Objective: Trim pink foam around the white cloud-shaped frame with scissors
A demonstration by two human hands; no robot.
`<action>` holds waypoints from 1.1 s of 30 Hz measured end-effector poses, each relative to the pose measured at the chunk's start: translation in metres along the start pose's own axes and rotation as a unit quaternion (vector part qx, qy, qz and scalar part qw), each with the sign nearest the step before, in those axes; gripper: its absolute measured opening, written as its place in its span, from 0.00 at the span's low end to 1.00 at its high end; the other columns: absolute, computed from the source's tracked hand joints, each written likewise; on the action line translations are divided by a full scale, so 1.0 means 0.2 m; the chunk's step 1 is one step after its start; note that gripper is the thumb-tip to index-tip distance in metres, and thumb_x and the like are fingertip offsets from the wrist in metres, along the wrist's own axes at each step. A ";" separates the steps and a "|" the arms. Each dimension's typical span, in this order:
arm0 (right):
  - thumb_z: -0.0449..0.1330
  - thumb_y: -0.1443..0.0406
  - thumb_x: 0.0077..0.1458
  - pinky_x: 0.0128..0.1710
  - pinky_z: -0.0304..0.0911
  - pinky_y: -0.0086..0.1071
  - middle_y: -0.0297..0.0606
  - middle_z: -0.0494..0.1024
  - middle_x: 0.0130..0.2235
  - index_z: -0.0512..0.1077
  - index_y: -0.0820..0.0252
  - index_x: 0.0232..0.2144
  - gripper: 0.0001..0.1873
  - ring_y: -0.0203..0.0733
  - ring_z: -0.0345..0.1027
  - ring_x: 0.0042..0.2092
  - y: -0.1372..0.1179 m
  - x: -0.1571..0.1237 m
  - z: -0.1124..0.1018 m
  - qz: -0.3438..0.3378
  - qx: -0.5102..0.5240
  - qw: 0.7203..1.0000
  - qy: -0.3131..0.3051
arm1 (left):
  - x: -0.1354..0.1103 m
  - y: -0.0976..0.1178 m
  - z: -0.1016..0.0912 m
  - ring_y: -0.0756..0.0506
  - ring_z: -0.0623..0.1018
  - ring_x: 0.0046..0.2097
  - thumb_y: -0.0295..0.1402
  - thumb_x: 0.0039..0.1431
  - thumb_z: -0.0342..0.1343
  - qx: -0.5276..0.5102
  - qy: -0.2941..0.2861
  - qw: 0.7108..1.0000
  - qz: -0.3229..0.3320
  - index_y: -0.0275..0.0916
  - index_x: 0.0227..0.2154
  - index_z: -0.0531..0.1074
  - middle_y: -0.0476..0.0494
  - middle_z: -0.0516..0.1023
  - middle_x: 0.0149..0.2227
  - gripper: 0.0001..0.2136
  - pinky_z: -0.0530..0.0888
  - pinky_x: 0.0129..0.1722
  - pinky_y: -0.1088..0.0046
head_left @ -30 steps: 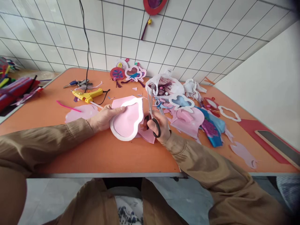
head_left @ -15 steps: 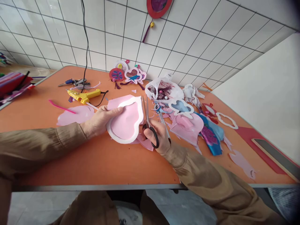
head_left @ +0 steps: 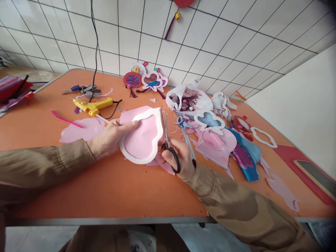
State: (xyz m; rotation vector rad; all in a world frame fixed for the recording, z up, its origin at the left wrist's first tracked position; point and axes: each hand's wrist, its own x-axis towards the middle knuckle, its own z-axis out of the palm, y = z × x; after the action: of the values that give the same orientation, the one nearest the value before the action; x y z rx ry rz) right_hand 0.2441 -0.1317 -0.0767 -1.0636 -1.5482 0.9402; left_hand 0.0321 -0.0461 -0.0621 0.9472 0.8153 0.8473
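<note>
– Orange tabletop (head_left: pixel 105 199) below, tiled wall (head_left: pixel 131 31) behind; how do the hands stand?

– Left hand (head_left: pixel 109 138) pinches a pink sheet (head_left: pixel 140 138) with a white wavy-edged frame (head_left: pixel 159 127) on it, above the table; its thumb lies on top, the other fingers out of sight behind. Right hand (head_left: pixel 183 155) is wrapped around black-handled scissors (head_left: pixel 167 140), some of its fingers hidden.

– Are the blades on the edge?

– Hard to say; they run thin along the sheet's right side, perhaps touching. Half a second ago they stood visibly parted.

– What lies past the hands?

– A long metal tool (head_left: pixel 188 141), its lower end partly behind the right hand; a yellow glue gun (head_left: pixel 96 106) to the left; farther back, a white plastic bag (head_left: pixel 203 101) whose dark, tangled contents I can't sort out.

– And up top?

– A red disc (head_left: pixel 184 2), mostly cut off; half a second ago its purple middle showed too.
</note>
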 end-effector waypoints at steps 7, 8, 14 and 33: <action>0.66 0.41 0.52 0.21 0.55 0.30 0.30 0.67 0.23 0.70 0.61 0.32 0.28 0.35 0.62 0.22 0.01 0.01 -0.01 0.024 0.000 1.000 -0.018 | 0.00 0.00 0.02 0.42 0.84 0.33 0.39 0.47 0.75 -0.053 -0.014 0.998 -0.023 0.34 0.35 0.83 0.38 0.87 0.34 0.15 0.83 0.35 0.70; 0.66 0.42 0.52 0.21 0.55 0.30 0.30 0.67 0.23 0.70 0.61 0.32 0.28 0.35 0.63 0.23 0.01 0.01 -0.01 0.023 0.001 1.000 -0.017 | 0.00 0.00 0.02 0.42 0.84 0.33 0.38 0.47 0.75 -0.055 -0.012 0.998 -0.024 0.34 0.35 0.83 0.38 0.87 0.34 0.15 0.83 0.35 0.70; 0.67 0.42 0.51 0.22 0.55 0.30 0.32 0.68 0.23 0.71 0.61 0.32 0.28 0.35 0.63 0.23 0.02 0.01 -0.01 0.016 0.003 1.000 -0.016 | -0.01 0.01 0.02 0.42 0.84 0.31 0.40 0.46 0.75 -0.039 -0.008 0.999 -0.031 0.34 0.33 0.83 0.38 0.86 0.32 0.16 0.83 0.32 0.69; 0.67 0.45 0.53 0.22 0.56 0.31 0.31 0.67 0.23 0.69 0.60 0.31 0.25 0.35 0.63 0.22 0.00 0.02 0.00 0.026 0.007 0.999 -0.020 | 0.00 -0.02 0.00 0.41 0.84 0.31 0.41 0.48 0.74 -0.022 -0.006 1.000 -0.017 0.35 0.34 0.83 0.39 0.86 0.33 0.16 0.82 0.31 0.69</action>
State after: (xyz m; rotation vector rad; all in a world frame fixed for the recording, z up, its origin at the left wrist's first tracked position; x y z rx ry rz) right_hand 0.2440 -0.1288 -0.0750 -1.0853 -1.5507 1.0126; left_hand 0.0332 -0.0477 -0.0657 0.8971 0.7975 0.8262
